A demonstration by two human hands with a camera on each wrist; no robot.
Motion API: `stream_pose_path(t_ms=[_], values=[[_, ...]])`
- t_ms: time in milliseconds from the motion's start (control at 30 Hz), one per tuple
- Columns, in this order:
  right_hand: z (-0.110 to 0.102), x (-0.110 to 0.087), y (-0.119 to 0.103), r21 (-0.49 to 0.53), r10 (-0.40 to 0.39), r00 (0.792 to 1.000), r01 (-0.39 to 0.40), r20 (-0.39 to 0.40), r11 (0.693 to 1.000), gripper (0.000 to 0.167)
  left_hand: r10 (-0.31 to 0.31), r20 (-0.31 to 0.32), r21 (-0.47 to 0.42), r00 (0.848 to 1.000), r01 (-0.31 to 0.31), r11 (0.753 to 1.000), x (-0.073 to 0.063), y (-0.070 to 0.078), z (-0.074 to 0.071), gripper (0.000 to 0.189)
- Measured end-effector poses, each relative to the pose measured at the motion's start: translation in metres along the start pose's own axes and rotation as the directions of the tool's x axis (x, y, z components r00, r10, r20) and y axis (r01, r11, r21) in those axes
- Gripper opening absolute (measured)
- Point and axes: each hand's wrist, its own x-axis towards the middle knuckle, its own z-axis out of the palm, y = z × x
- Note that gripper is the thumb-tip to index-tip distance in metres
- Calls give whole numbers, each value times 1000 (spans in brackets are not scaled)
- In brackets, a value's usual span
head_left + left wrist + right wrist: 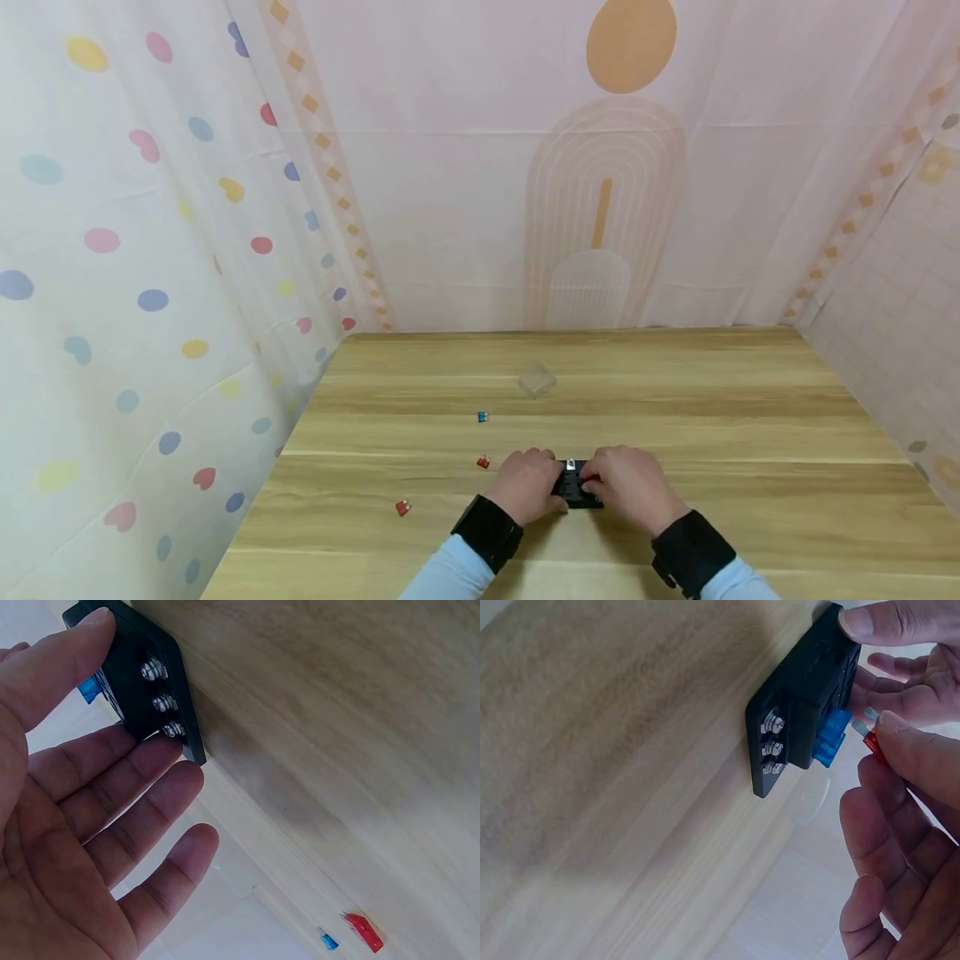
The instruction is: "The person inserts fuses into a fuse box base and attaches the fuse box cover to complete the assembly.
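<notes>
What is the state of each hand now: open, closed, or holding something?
Left hand: holding the black fuse block between thumb and fingers.
Right hand: pinching a red fuse.

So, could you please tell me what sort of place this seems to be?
Probably a makeshift indoor workspace: patterned curtains hang behind and beside a wooden table, and small fuses lie loose on it.
</notes>
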Motion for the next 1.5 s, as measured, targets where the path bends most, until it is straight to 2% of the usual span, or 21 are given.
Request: stream_pose_path(t_ms=[433, 1067, 1500], values=[[6, -3, -1, -11, -3, 999, 4, 52, 1000, 9, 0, 9, -15, 1000, 0, 1000, 1, -1, 3, 42], [12, -1, -3, -140, -79, 996, 83, 33, 987, 12, 6, -11, 15, 1000, -6, 1000, 0, 1, 1, 42], [12, 2, -2, -148, -82, 996, 84, 22, 985, 12, 0, 3, 18, 1000, -1, 1000, 2, 0, 0, 43]])
